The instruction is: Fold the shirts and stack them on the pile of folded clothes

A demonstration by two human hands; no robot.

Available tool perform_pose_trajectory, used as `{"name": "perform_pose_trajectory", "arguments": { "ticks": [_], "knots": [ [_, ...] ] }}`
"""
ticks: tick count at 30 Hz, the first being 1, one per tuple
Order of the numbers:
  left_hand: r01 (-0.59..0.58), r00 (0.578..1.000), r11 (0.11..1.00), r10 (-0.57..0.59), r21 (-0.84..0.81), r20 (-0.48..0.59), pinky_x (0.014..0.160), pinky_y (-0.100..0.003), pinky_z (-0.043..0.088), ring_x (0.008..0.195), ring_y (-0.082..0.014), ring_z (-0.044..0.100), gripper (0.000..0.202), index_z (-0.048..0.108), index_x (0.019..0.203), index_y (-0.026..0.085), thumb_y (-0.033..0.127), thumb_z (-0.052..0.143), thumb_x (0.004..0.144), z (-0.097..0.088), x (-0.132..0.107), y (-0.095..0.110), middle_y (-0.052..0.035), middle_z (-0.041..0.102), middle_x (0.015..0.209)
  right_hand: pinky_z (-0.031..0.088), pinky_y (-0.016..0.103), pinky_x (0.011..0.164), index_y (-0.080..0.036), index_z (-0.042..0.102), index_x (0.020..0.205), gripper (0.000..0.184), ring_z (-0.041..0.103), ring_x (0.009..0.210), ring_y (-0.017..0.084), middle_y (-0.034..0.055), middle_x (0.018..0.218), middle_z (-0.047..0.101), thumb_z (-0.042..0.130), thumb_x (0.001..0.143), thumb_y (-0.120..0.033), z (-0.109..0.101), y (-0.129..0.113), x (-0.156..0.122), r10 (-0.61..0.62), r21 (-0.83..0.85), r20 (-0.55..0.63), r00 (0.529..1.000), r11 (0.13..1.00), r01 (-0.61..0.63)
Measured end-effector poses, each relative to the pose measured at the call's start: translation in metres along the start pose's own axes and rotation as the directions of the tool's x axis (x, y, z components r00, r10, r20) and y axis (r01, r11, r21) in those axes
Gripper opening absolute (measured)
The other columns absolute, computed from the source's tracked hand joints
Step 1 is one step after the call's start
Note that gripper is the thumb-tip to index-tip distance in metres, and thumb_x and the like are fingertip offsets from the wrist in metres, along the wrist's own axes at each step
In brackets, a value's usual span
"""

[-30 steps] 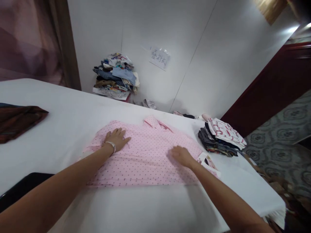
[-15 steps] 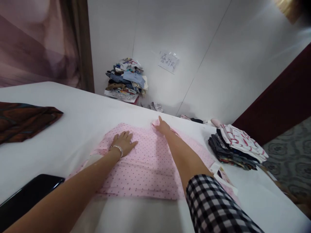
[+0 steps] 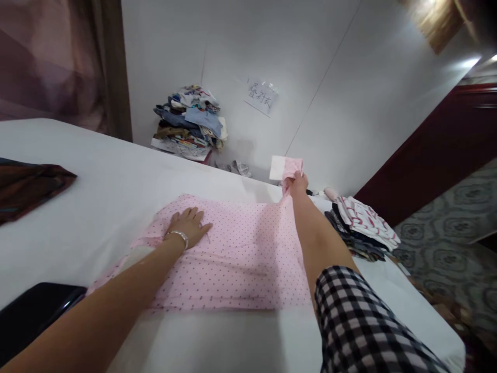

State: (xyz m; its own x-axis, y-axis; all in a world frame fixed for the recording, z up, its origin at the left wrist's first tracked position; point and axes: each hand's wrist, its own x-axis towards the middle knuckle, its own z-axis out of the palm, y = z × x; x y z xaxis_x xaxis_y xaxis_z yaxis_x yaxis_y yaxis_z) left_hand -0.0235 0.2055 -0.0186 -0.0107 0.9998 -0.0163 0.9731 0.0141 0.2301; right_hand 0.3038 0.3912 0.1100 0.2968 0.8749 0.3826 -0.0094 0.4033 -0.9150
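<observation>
A pink dotted shirt [image 3: 240, 254] lies spread on the white table [image 3: 97, 181]. My left hand [image 3: 187, 226], with a silver bracelet on the wrist, rests flat and open on the shirt's left part. My right hand [image 3: 298, 182] is closed on the shirt's collar [image 3: 286, 167] and holds it lifted above the table's far edge, so the cloth below it is pulled taut. My right arm wears a black-and-white checked sleeve.
A stack of folded clothes [image 3: 363, 225] sits on the table to the right of the shirt. A dark brown cloth [image 3: 31, 186] lies at far left, a black phone [image 3: 34, 316] near the front left. A heap of clothes [image 3: 190, 124] stands against the wall under a paper note [image 3: 262, 95].
My right hand went from the shirt's right side to the collar, gripped it and lifted it up and away. My left hand stayed flat on the shirt.
</observation>
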Motion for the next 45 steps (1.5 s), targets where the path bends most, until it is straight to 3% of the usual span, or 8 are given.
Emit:
{"name": "perform_pose_trajectory", "arguments": {
  "ticks": [5,10,16,24,29,35,40,45],
  "knots": [
    [0.011,1.000,0.999,-0.011,0.041,0.005,0.113,-0.054,0.015,0.143,-0.0288,0.014,0.076,0.034,0.144,0.014,0.059,0.020,0.085,0.001,0.005,0.000,-0.0098,0.021,0.156,0.052,0.020,0.059,-0.022,0.050,0.096,0.014,0.053,0.056,0.006,-0.0071,0.066,0.054,0.050,0.083,-0.016,-0.065,-0.037,-0.003,0.154,0.234,-0.113,0.982,0.964,-0.124],
    [0.007,1.000,0.999,-0.007,0.053,0.000,0.112,-0.054,0.016,0.143,-0.0294,0.016,0.076,0.035,0.144,0.013,0.058,0.019,0.084,-0.003,0.006,0.000,-0.0111,0.022,0.155,0.053,0.023,0.064,-0.024,0.051,0.097,0.024,0.056,0.059,0.007,-0.0067,0.071,0.058,0.054,0.076,-0.013,-0.093,-0.053,-0.041,0.187,0.255,-0.039,0.982,0.952,-0.171],
    [0.003,1.000,0.998,-0.003,0.066,-0.004,0.111,-0.054,0.020,0.142,-0.0298,0.018,0.075,0.037,0.142,0.015,0.059,0.020,0.084,-0.002,0.007,-0.001,-0.0117,0.024,0.154,0.054,0.027,0.079,-0.030,0.055,0.111,0.036,0.061,0.070,0.007,-0.0048,0.093,0.066,0.061,0.076,-0.021,-0.121,-0.062,-0.138,0.105,0.309,0.046,0.993,0.944,-0.114],
    [0.046,0.994,0.993,-0.056,0.108,0.094,0.106,-0.055,0.029,0.135,-0.0353,0.032,0.074,0.042,0.140,0.015,0.061,0.026,0.084,-0.023,0.019,0.005,-0.0155,0.033,0.150,0.054,0.034,0.086,-0.036,0.051,0.129,0.052,0.065,0.079,0.011,-0.0020,0.111,0.067,0.064,0.079,-0.029,-0.177,-0.038,-0.243,0.259,0.273,0.026,0.966,0.927,-0.256],
    [-0.014,1.000,0.983,0.015,0.184,-0.007,0.107,-0.051,0.028,0.136,-0.0310,0.031,0.057,0.037,0.142,0.017,0.039,0.035,0.089,-0.043,0.042,0.022,-0.0145,0.034,0.150,0.056,0.029,0.081,-0.037,0.054,0.125,0.051,0.065,0.072,0.009,-0.0055,0.096,0.071,0.065,0.078,-0.020,-0.187,-0.038,-0.247,0.309,0.396,-0.011,0.951,0.875,-0.279],
    [-0.096,0.995,0.971,0.099,0.221,-0.004,0.111,-0.048,0.021,0.142,-0.0215,0.020,0.066,0.037,0.141,0.030,0.005,0.038,0.080,-0.032,0.069,0.030,-0.0047,0.027,0.154,0.056,0.023,0.078,-0.037,0.057,0.121,0.052,0.066,0.073,0.006,-0.0065,0.099,0.071,0.069,0.075,-0.016,-0.189,-0.049,-0.236,0.289,0.486,0.000,0.957,0.836,-0.252],
    [-0.125,0.991,0.956,0.131,0.267,-0.004,0.110,-0.051,0.018,0.127,-0.0268,0.042,0.053,0.060,0.122,0.024,0.005,0.046,0.075,-0.031,0.086,0.027,-0.0134,0.060,0.126,0.056,0.023,0.079,-0.036,0.058,0.121,0.050,0.066,0.075,0.007,-0.0055,0.097,0.071,0.068,0.076,-0.017,-0.193,-0.051,-0.223,0.264,0.456,-0.001,0.965,0.859,-0.235],
    [-0.075,0.985,0.935,0.125,0.347,-0.122,0.108,-0.052,0.013,0.120,-0.0305,0.046,0.034,0.069,0.101,0.014,0.009,0.043,0.080,-0.058,0.094,0.022,-0.0181,0.063,0.116,0.057,0.027,0.079,-0.031,0.061,0.115,0.045,0.067,0.075,0.008,-0.0040,0.096,0.071,0.065,0.075,-0.012,-0.201,-0.054,-0.187,0.203,0.446,-0.036,0.978,0.879,-0.166]
  ]
}}
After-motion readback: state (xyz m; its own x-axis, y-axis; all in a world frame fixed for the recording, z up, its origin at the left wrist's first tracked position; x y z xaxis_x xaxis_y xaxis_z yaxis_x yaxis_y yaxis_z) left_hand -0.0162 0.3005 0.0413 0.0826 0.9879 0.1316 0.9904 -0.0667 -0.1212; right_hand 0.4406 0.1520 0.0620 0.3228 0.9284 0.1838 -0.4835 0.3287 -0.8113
